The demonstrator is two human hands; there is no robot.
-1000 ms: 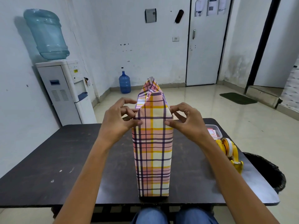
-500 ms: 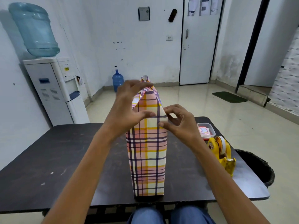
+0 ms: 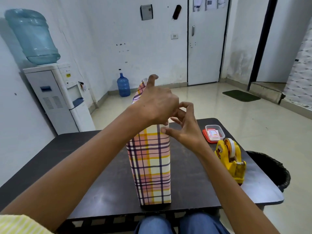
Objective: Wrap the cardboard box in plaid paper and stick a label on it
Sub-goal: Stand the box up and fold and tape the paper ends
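The box in pink, yellow and purple plaid paper (image 3: 150,166) stands upright near the front edge of the dark table (image 3: 94,179). Its top flap of paper rises to a point behind my left hand (image 3: 157,102). That hand lies across the top of the box and presses the paper there, with the thumb raised along the flap. My right hand (image 3: 184,127) touches the box's upper right corner with its thumb, its fingers spread and curled beside the left hand. The top of the box is hidden by both hands.
A yellow tape dispenser (image 3: 231,159) stands on the table to the right. Behind it sits a clear container with a red lid (image 3: 213,133) holding labels. A black bin (image 3: 271,168) is past the table's right edge. A water cooler (image 3: 55,92) stands at the left wall.
My left hand has moved from the box's left side up and over its top, now covering the flap. My right hand stays at the upper right corner.
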